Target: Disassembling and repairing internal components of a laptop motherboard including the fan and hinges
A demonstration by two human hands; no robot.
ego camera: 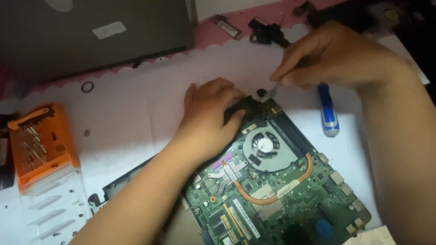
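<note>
Orange plastic marks the far left of my view: a screwdriver bit case (40,145) with its clear lid swung open below it, and small dark screws scattered about on the white paper (136,104). A stray brush there could, I judge, send the screws rolling out of sight.

Moving right, my left hand (210,119) lies palm down on the top corner of the green motherboard (277,195), fingers curled over a black part at the board's edge, pressing rather than gripping. Just beside it sit the round cooling fan (265,146) and the copper heat pipe (277,193). If that hand bears down too hard or slides, I think the board could flex or the fan blades could be caught.

Further right, my right hand (336,56) pinches a thin tool (274,89) between thumb and fingers, its tip touching the board's top corner; I cannot tell what kind of tool it is. A slip could scrape nearby connectors. Behind this hand lies a blue-and-white screwdriver (328,111), near enough that my wrist might knock it.
</note>
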